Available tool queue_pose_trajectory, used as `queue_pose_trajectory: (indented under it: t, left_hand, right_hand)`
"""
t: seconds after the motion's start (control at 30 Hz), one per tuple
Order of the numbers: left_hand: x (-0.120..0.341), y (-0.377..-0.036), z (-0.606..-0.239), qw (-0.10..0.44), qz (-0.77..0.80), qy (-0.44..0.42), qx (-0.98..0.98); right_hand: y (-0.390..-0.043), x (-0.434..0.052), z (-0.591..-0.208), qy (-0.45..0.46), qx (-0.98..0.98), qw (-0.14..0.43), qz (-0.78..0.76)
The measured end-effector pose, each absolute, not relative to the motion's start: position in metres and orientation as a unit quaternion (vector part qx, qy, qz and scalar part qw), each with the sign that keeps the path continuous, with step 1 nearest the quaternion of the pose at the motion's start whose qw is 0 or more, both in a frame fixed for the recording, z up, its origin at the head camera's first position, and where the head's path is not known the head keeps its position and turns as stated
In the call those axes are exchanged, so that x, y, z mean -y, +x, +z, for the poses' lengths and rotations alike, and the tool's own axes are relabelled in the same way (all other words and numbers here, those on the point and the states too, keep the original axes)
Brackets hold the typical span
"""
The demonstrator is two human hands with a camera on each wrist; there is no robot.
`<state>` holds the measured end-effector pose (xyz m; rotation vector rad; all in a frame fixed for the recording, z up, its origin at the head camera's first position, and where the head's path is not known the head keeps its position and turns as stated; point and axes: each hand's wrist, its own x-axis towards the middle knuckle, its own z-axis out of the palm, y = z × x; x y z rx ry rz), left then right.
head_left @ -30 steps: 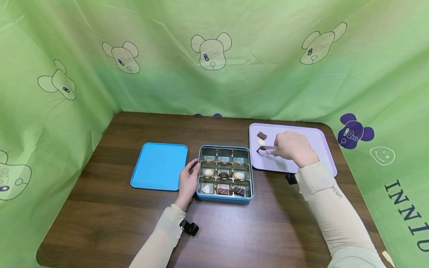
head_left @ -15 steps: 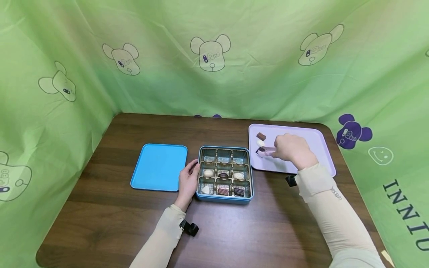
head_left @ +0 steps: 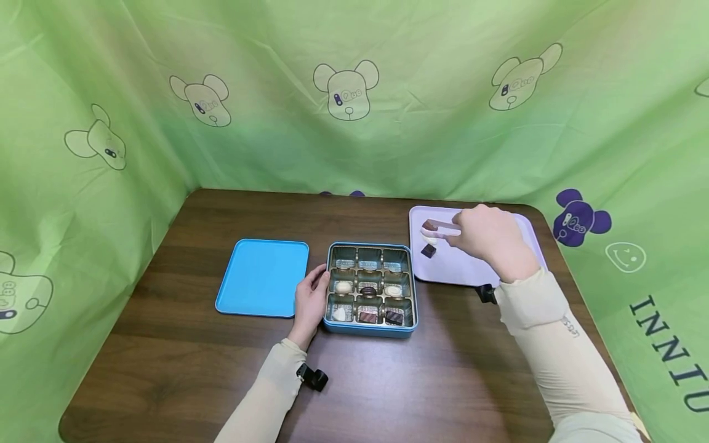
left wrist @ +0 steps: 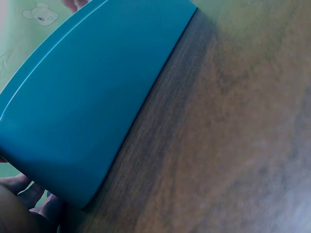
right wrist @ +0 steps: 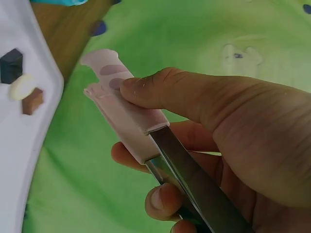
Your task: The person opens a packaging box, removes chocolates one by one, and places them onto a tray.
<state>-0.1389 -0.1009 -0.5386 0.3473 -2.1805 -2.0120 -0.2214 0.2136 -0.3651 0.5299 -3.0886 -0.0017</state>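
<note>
An open blue tin with nine wells stands mid-table; its middle and front rows hold chocolates, and the back row is bare. My left hand rests against the tin's left wall. My right hand grips pink-tipped metal tongs above the far left part of the lilac tray. Nothing shows between the tongs' tips. On the tray lie a brown piece, a white piece and a dark square piece.
The tin's blue lid lies flat to the left of the tin. Green cloth with bear prints walls in the back and both sides. Bare dark wood table stretches toward me.
My right hand has moved the tongs from the dark square piece up toward the tray's far edge, over the brown piece. The dark piece stays on the tray. The left hand has not moved.
</note>
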Motion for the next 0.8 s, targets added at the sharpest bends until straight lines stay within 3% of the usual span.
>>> queue_pose_trajectory:
  t: [0.23,0.8]
  left_hand:
    - [0.101,-0.138,-0.539,0.084,-0.672,0.109,0.727]
    - [0.101,-0.138,-0.540,0.083,-0.661,0.109,0.738]
  right_hand:
    - [-0.207,-0.195,-0.347,0.196,0.980,0.030,-0.004]
    - [-0.191,-0.134,-0.349,0.287,0.958,0.003,-0.007]
